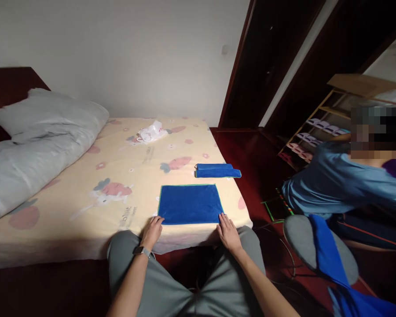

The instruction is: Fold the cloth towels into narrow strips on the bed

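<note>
A blue cloth (190,204) with green edging lies flat on the bed near its front edge. My left hand (154,229), with a watch on the wrist, touches the cloth's near left corner. At the near right corner, my right hand (228,230) rests with its fingers stretched out. The fingers of my left hand are also extended, and neither hand holds the cloth. Just beyond it, a folded blue cloth (216,171) lies close to the bed's right edge.
The bed (119,154) has a patterned sheet, a white plastic bag (151,132) and a wrapped grey bundle (42,145) at left. On the right are a person in blue (336,176), a grey stool (300,242) draped with blue cloth, and a shoe rack (323,108).
</note>
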